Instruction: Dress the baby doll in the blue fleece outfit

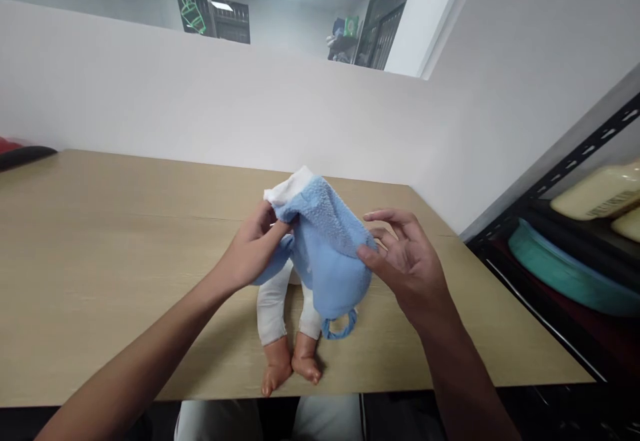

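Observation:
A small light-blue fleece garment (pixel 333 254) with a white edge hangs in the air over a doll (pixel 273 308). At its lower end is a blue loop (pixel 341 326). My left hand (pixel 257 238) pinches the garment near the white edge, thumb in front. On the other side, my right hand (pixel 403 254) holds the right edge between its thumb and bent fingers, with the index finger stretched out behind. The doll lies on the table, its bare feet towards me and its legs in white cloth. Its upper body is hidden behind the garment.
The wooden table (pixel 125 241) ends at a white wall (pixel 210 108). To the right stands a black metal rack (pixel 565 171) with a teal basin (pixel 570 274) and cream-coloured packages (pixel 600 191). At the far left edge lies a dark object (pixel 27 156).

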